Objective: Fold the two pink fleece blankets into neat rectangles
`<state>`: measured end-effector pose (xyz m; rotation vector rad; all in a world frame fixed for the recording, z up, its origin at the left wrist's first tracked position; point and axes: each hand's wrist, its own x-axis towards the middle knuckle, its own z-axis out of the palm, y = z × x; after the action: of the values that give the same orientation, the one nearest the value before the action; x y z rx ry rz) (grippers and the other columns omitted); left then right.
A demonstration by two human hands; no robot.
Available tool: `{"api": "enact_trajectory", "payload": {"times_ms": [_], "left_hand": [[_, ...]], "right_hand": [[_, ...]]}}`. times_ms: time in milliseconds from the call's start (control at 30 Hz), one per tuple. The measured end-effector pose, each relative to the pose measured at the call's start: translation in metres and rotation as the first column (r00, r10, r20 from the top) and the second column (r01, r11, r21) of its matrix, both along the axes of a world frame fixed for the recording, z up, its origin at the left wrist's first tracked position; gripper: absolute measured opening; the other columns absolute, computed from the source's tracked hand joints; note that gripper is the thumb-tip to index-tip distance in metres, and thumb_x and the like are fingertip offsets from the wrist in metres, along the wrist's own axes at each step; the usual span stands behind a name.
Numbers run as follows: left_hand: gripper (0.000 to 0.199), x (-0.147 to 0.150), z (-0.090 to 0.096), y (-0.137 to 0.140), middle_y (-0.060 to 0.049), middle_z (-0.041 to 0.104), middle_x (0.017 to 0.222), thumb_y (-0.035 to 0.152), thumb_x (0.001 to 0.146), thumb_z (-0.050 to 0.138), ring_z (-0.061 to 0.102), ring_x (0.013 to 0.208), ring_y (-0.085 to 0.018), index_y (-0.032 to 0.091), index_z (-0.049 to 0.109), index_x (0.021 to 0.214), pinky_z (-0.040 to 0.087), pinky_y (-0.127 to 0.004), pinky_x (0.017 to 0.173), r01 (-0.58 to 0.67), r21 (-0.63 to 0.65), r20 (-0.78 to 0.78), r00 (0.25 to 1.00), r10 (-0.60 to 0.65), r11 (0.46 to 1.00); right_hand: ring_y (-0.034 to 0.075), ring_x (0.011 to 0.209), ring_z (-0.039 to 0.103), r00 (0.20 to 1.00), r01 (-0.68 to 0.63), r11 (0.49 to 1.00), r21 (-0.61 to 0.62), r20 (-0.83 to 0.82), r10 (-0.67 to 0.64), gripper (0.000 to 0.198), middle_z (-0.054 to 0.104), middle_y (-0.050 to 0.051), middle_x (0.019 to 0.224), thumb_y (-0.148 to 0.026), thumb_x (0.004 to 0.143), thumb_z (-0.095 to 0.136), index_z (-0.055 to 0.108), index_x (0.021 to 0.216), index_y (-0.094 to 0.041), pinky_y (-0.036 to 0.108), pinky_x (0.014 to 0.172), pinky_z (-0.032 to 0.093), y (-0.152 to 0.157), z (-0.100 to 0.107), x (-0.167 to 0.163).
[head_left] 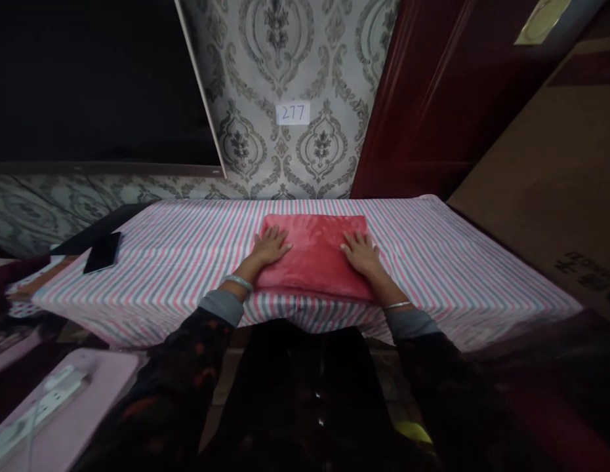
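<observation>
A folded red plush cloth (pixel 315 259) lies flat in a rectangle on the striped tablecloth (pixel 187 255), close to the table's front edge. On its left side rests my left hand (pixel 270 246), palm down with fingers spread. My right hand (pixel 361 252) lies the same way on the right side of the cloth, its fingers apart. Neither hand grips anything; both touch the plush surface, which shows lighter brushed patches between them.
A black phone (pixel 103 252) lies at the table's left end. Behind stand a dark television (pixel 98 85) and a patterned wall with a paper label (pixel 293 113). A large cardboard box (pixel 546 177) borders the right. A power strip (pixel 39 410) sits on a pink surface at lower left.
</observation>
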<state>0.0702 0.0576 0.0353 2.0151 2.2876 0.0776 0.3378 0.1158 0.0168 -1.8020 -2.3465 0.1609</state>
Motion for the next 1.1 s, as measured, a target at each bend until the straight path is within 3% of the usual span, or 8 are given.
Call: {"api": "enact_trajectory", "payload": {"times_ms": [100, 167, 333, 467, 833, 967, 1100], "left_hand": [[0.058, 0.017, 0.013, -0.023, -0.009, 0.029, 0.167, 0.048, 0.103, 0.033, 0.021, 0.154, -0.033, 0.027, 0.036, 0.157, 0.011, -0.063, 0.123, 0.068, 0.119, -0.036, 0.997, -0.064, 0.991], [0.057, 0.035, 0.012, -0.043, -0.007, 0.029, 0.167, 0.048, 0.103, 0.034, 0.02, 0.154, -0.033, 0.029, 0.037, 0.157, 0.008, -0.059, 0.125, 0.136, 0.197, -0.058, 0.99, -0.127, 0.971], [0.06, 0.069, -0.024, -0.075, -0.005, 0.026, 0.168, 0.052, 0.102, 0.034, 0.015, 0.155, -0.033, 0.033, 0.033, 0.158, 0.009, -0.063, 0.123, 0.163, 0.189, -0.041, 0.987, -0.158, 0.968], [0.06, 0.071, -0.046, -0.075, -0.005, 0.025, 0.168, 0.053, 0.101, 0.032, 0.016, 0.155, -0.034, 0.034, 0.034, 0.158, 0.008, -0.067, 0.122, 0.143, 0.225, -0.046, 0.99, -0.136, 0.964], [0.059, 0.069, -0.044, -0.078, -0.004, 0.028, 0.167, 0.054, 0.101, 0.034, 0.019, 0.155, -0.032, 0.034, 0.038, 0.156, 0.012, -0.065, 0.123, 0.133, 0.264, -0.035, 0.991, -0.129, 0.955], [0.056, 0.067, -0.05, -0.078, -0.005, 0.036, 0.163, 0.052, 0.1, 0.038, 0.027, 0.152, -0.032, 0.033, 0.043, 0.153, 0.012, -0.063, 0.123, 0.127, 0.306, -0.002, 0.991, -0.133, 0.944], [0.053, 0.066, -0.053, -0.08, -0.009, 0.046, 0.158, 0.045, 0.099, 0.048, 0.038, 0.146, -0.034, 0.028, 0.05, 0.149, 0.021, -0.064, 0.12, 0.13, 0.403, -0.002, 0.99, -0.141, 0.906]], "right_hand": [[0.035, 0.151, 0.02, 0.998, -0.064, 0.992, 0.111, -0.017, 0.067, 0.056, 0.03, 0.01, 0.164, -0.044, 0.107, 0.025, 0.035, 0.159, -0.026, 0.06, 0.116, 0.026, -0.023, 0.005, 0.002], [0.035, 0.151, 0.019, 0.989, -0.146, 0.972, 0.186, -0.008, 0.15, 0.056, 0.028, 0.009, 0.165, -0.045, 0.107, 0.027, 0.034, 0.159, -0.027, 0.059, 0.116, 0.025, -0.043, 0.003, -0.001], [0.032, 0.152, 0.02, 0.974, -0.224, 0.958, 0.177, 0.072, 0.214, 0.055, 0.028, 0.005, 0.166, -0.047, 0.106, 0.032, 0.036, 0.158, -0.031, 0.058, 0.118, 0.021, -0.076, -0.021, -0.014], [0.031, 0.152, 0.02, 0.975, -0.216, 0.955, 0.204, 0.092, 0.201, 0.054, 0.028, 0.005, 0.166, -0.046, 0.106, 0.033, 0.037, 0.158, -0.031, 0.056, 0.12, 0.02, -0.078, -0.035, -0.017], [0.029, 0.152, 0.022, 0.978, -0.207, 0.954, 0.216, 0.083, 0.193, 0.054, 0.027, 0.004, 0.166, -0.044, 0.105, 0.036, 0.038, 0.157, -0.031, 0.055, 0.12, 0.019, -0.078, -0.033, -0.019], [0.03, 0.152, 0.022, 0.978, -0.205, 0.952, 0.229, 0.078, 0.192, 0.053, 0.028, 0.004, 0.165, -0.043, 0.105, 0.038, 0.039, 0.157, -0.032, 0.055, 0.12, 0.02, -0.078, -0.037, -0.019], [0.029, 0.152, 0.022, 0.978, -0.209, 0.94, 0.27, 0.046, 0.204, 0.052, 0.027, 0.003, 0.165, -0.04, 0.104, 0.041, 0.04, 0.156, -0.032, 0.055, 0.12, 0.021, -0.078, -0.043, -0.019]]}}
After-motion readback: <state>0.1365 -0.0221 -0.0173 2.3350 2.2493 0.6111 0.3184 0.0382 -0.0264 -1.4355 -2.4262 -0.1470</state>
